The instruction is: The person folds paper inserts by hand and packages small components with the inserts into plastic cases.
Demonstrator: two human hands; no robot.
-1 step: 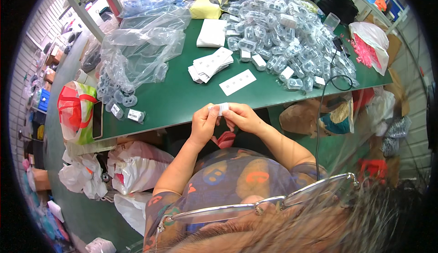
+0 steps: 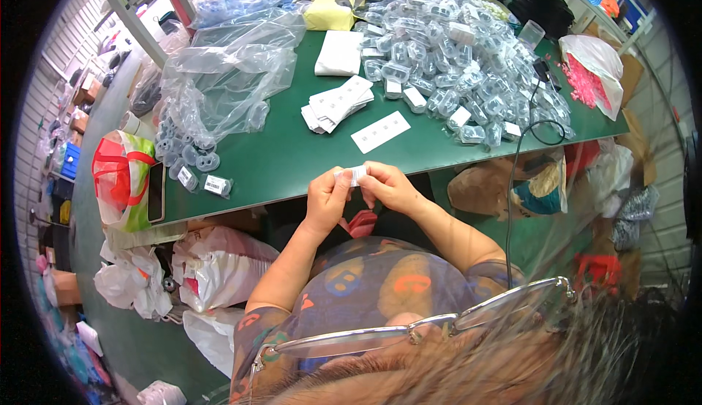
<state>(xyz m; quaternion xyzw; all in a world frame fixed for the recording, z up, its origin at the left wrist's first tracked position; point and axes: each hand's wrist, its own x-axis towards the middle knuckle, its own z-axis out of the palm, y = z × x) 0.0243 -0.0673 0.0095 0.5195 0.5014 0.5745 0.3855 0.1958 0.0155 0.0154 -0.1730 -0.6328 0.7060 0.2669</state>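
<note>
Just off the near edge of the green table (image 2: 270, 175), my two hands are together in front of my body. A small white printed label (image 2: 358, 174) shows between my thumbs; the thing under it is mostly hidden by my fingers. My left hand (image 2: 328, 191) is closed on its left side. Fingers of my right hand (image 2: 391, 187) pinch it from the right. Beyond my hands lie a white sheet of labels (image 2: 380, 132) and a loose stack of similar sheets (image 2: 335, 105). Two labelled small clear cases, one of them a barcoded case (image 2: 218, 185), sit near the left edge.
A large heap of clear plastic cases (image 2: 439, 61) covers the table's right side. Clear plastic bags (image 2: 227, 69) and clear round spools (image 2: 186, 153) lie at left, with a phone (image 2: 156, 191) at the edge. A black cable (image 2: 518, 164) hangs over the front edge.
The fingers of my right hand have shifted very slightly around the label. Everything else looks the same.
</note>
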